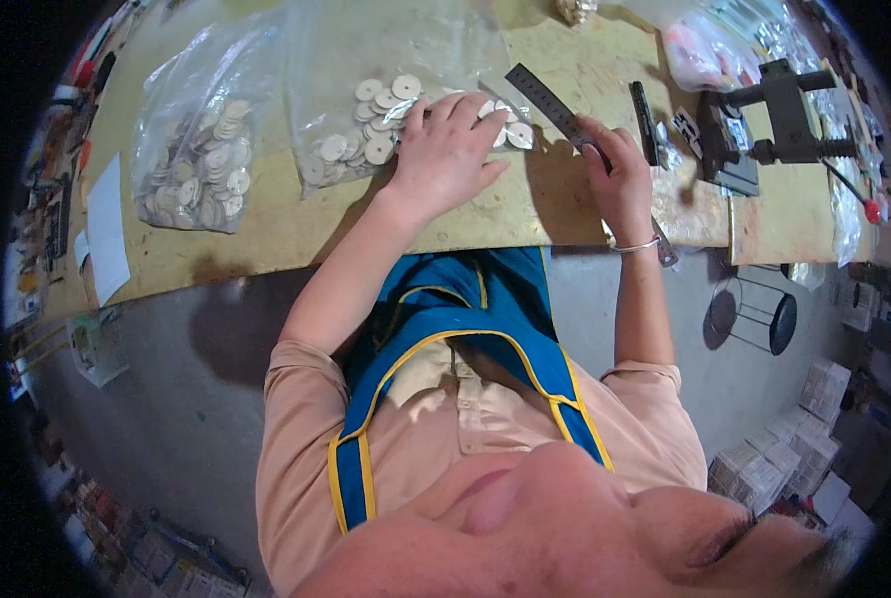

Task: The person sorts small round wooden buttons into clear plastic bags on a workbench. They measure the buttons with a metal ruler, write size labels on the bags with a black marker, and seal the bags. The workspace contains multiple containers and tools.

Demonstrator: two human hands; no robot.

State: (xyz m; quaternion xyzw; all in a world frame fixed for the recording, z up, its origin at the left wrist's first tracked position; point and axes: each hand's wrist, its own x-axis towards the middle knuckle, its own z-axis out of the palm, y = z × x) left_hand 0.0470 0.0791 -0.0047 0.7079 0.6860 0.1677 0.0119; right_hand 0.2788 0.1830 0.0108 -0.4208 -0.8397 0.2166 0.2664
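Note:
My left hand (444,159) rests palm down with its fingers apart on the lower part of a clear plastic bag (396,45). Under and around the fingers are several flat, round, pale discs (378,149), each with a small centre hole; my fingertips hide some of them. My right hand (620,179) is closed around a dark ruler (543,98), thumb on its edge. The ruler slants across the table, its far end close to the discs and its near end showing past my wrist by the table's front edge.
A second clear bag of similar discs (206,189) lies at the left, near a white paper sheet (107,234). A dark metal clamp-like fixture (789,115) stands at the right, beside a narrow black bar (644,122). A round black-topped stool (782,324) stands on the floor.

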